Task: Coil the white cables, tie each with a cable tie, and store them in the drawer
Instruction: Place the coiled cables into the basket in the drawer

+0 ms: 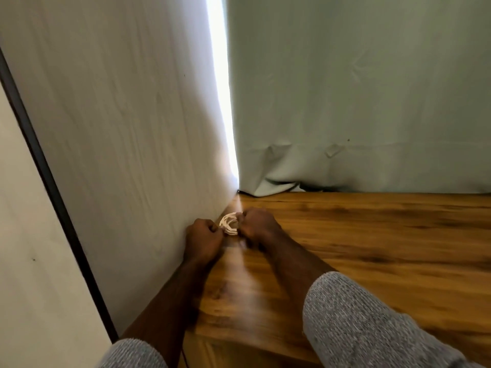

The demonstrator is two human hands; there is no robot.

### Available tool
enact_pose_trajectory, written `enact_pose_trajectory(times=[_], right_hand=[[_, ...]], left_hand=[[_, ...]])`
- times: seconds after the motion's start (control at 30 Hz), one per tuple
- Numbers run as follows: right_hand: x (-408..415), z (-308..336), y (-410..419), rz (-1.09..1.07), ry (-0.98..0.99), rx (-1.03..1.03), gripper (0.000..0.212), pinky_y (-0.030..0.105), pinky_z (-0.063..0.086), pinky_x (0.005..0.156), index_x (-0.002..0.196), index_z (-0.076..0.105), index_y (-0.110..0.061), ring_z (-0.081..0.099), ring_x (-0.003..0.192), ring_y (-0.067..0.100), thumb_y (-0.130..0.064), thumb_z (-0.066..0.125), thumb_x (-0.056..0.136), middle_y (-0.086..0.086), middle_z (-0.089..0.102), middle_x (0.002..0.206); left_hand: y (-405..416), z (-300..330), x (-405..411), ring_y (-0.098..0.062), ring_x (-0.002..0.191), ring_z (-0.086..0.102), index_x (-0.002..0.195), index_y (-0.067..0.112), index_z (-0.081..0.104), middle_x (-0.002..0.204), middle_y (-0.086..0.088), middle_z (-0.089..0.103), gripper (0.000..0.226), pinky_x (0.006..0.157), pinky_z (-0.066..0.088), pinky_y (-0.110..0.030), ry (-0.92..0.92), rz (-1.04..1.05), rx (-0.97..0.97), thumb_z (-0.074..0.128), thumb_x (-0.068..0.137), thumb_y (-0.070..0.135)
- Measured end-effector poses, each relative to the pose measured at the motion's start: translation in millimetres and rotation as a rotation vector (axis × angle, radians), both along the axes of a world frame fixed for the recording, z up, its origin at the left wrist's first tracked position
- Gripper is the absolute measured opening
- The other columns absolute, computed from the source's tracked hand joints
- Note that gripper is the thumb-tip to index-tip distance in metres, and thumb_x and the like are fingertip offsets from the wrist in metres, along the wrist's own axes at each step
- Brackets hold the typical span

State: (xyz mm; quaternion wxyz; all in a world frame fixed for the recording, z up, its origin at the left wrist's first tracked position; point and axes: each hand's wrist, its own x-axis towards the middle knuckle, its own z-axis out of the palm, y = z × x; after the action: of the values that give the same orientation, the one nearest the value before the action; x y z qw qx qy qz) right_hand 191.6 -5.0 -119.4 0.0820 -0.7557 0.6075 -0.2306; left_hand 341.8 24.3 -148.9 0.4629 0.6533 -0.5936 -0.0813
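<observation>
Head view looks down on 2 bare forearms reaching over a wooden tabletop [372, 235]. Between the hands sits a small coil of white cable [229, 223], held just above the wood near the back left corner, close to the pale wall panel [119, 128]. Left hand [203, 239] has its fingers curled tight, pinching the coil's left side. Right hand [257, 227] is likewise curled, gripping the coil's right edge. Grey knitted sleeves [358, 322] are pushed up both arms. A pale green curtain [358, 88] hangs behind the table.
</observation>
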Motion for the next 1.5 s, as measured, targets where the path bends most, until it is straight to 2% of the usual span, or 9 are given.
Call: enact_pose_trajectory(times=[0.07, 0.2, 0.4, 0.7, 0.83, 1.0, 1.1, 1.33, 1.5], right_hand=[[-12.8, 0.9, -2.7, -0.073, -0.028, 0.0, 0.04, 0.035, 0.048, 0.091, 0.119, 0.067, -0.012, 0.059, 0.116, 0.033, -0.04, 0.049, 0.098, 0.015, 0.064, 0.127], [-42.1, 2.4, 0.8, -0.137, -0.033, 0.055, 0.031, 0.038, 0.055, 0.089, 0.114, 0.066, -0.012, 0.06, 0.112, 0.029, -0.023, 0.07, 0.085, 0.011, 0.066, 0.121], [-74.7, -1.7, 11.8, -0.272, -0.014, 0.076, 0.043, 0.047, 0.052, 0.093, 0.116, 0.06, -0.017, 0.06, 0.109, 0.028, -0.033, 0.077, 0.08, 0.006, 0.063, 0.118], [-135.6, 2.2, 46.9, -0.341, -0.043, -0.035, 0.037, 0.04, 0.056, 0.087, 0.107, 0.066, -0.017, 0.063, 0.104, 0.028, -0.028, 0.083, 0.076, 0.007, 0.068, 0.111], [-183.7, 1.2, 76.6, -0.375, -0.084, -0.083, 0.031, 0.04, 0.059, 0.081, 0.104, 0.067, -0.015, 0.065, 0.1, 0.03, -0.02, 0.08, 0.076, 0.01, 0.068, 0.111], [-263.1, -0.1, 133.4, -0.485, -0.041, -0.14, 0.032, 0.037, 0.057, 0.074, 0.099, 0.064, -0.014, 0.066, 0.095, 0.03, -0.023, 0.081, 0.074, 0.009, 0.068, 0.106], [-316.7, -1.9, 175.9, -0.61, 0.05, -0.18, 0.029, 0.039, 0.054, 0.085, 0.099, 0.064, -0.018, 0.066, 0.1, 0.031, -0.028, 0.076, 0.074, 0.008, 0.069, 0.107], [-429.6, 1.9, 295.7, -0.912, 0.1, -0.18, 0.027, 0.045, 0.036, 0.098, 0.103, 0.065, -0.022, 0.064, 0.104, 0.027, -0.028, 0.07, 0.077, 0.003, 0.068, 0.107], [-496.8, -0.7, 391.8, -1.057, 0.076, -0.212, 0.032, 0.038, 0.052, 0.087, 0.106, 0.068, -0.015, 0.066, 0.1, 0.03, -0.028, 0.075, 0.077, 0.008, 0.071, 0.106]], left_hand=[[-2.3, 1.1, -1.5, -0.022, 0.054, 0.061, 0.054, 0.001, 0.056, 0.049, -0.008, 0.058, 0.036, 0.061, 0.053, -0.036, -0.012, -0.005, 0.002, 0.073, 0.081, 0.017], [-3.8, 3.6, -10.8, -0.023, 0.055, 0.061, 0.05, 0.004, 0.052, 0.046, -0.002, 0.053, 0.039, 0.064, 0.053, -0.035, -0.02, -0.022, 0.008, 0.072, 0.081, 0.017], [-0.4, 4.3, -41.6, -0.016, 0.054, 0.057, 0.048, 0.012, 0.051, 0.051, -0.001, 0.056, 0.043, 0.063, 0.043, -0.026, -0.007, -0.06, 0.028, 0.074, 0.084, 0.018], [16.8, 13.2, -101.5, -0.021, 0.062, 0.065, 0.056, 0.008, 0.063, 0.058, -0.007, 0.064, 0.03, 0.064, 0.056, -0.035, 0.029, -0.171, 0.073, 0.073, 0.082, 0.019], [25.1, 16.5, -140.8, -0.019, 0.062, 0.059, 0.057, 0.012, 0.058, 0.061, -0.009, 0.062, 0.031, 0.059, 0.045, -0.03, -0.008, -0.29, 0.065, 0.069, 0.086, 0.017], [44.5, 24.3, -221.7, -0.017, 0.052, 0.047, 0.053, 0.015, 0.049, 0.05, -0.001, 0.047, 0.04, 0.052, 0.032, -0.028, -0.053, -0.447, 0.066, 0.071, 0.085, 0.02], [66.2, 27.6, -281.6, -0.013, 0.048, 0.04, 0.053, 0.016, 0.047, 0.049, 0.001, 0.042, 0.041, 0.05, 0.027, -0.028, -0.099, -0.568, 0.063, 0.073, 0.084, 0.023], [136.1, 23.6, -418.5, -0.017, 0.053, 0.053, 0.055, 0.009, 0.055, 0.053, 0.0, 0.053, 0.038, 0.053, 0.041, -0.032, -0.115, -0.833, 0.076, 0.073, 0.081, 0.03], [211.4, 20.2, -500.9, -0.013, 0.052, 0.053, 0.056, 0.009, 0.057, 0.055, -0.002, 0.058, 0.036, 0.058, 0.047, -0.032, -0.125, -0.999, 0.062, 0.074, 0.082, 0.026]])
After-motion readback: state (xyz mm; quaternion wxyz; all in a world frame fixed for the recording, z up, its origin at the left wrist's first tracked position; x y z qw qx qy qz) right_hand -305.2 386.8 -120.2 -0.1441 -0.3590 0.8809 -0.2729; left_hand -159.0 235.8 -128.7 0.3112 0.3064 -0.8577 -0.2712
